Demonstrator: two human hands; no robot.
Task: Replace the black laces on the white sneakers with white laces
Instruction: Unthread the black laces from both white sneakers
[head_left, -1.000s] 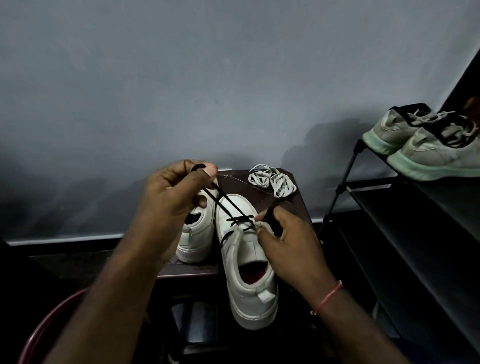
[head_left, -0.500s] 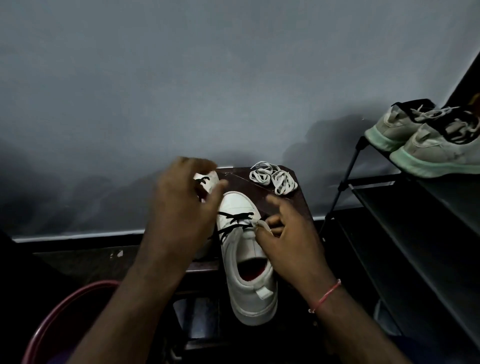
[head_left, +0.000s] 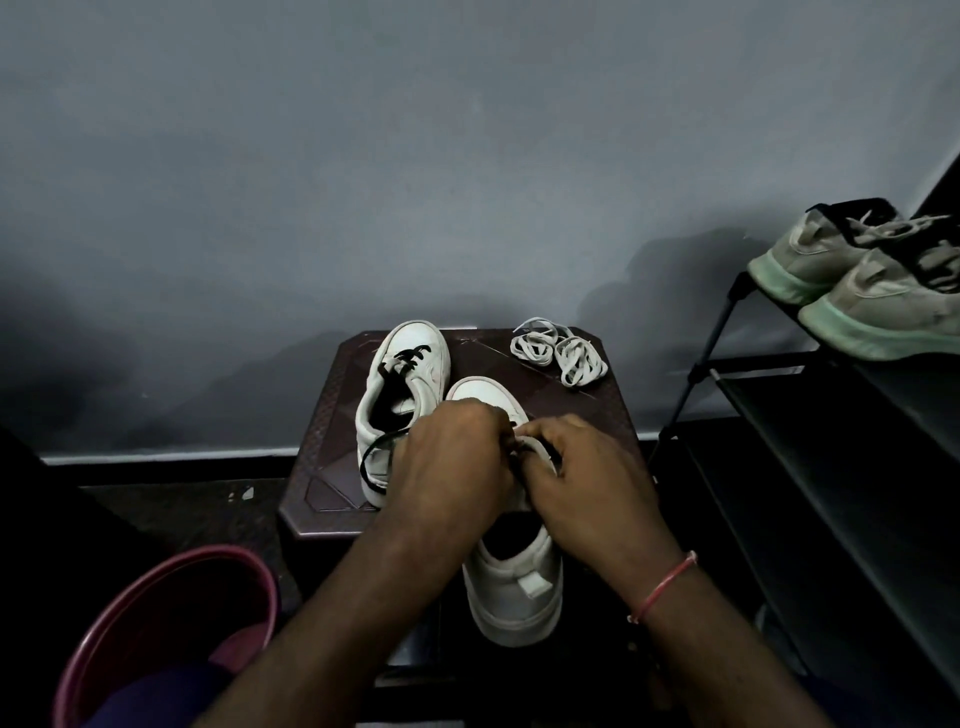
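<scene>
Two white sneakers sit on a dark brown stool (head_left: 597, 415). The far one (head_left: 400, 379) lies at the left with a black lace (head_left: 374, 457) half undone and trailing over its side. The near sneaker (head_left: 514, 587) points away from me, heel hanging over the stool's front edge. My left hand (head_left: 447, 467) and my right hand (head_left: 587, 483) meet over its lace area, fingers curled down onto it and covering the eyelets. A bit of black lace shows by my right fingers. Two coiled white laces (head_left: 561, 353) lie at the stool's back right.
A black shoe rack (head_left: 831, 441) stands at the right with a pair of grey, green-soled shoes (head_left: 872, 291) on top. A maroon bucket (head_left: 156, 623) sits at the lower left. A grey wall is close behind the stool.
My left hand dropped from holding the black lace up high and came down onto the near sneaker. Both hands now close together over its lace area. The far sneaker is now uncovered.
</scene>
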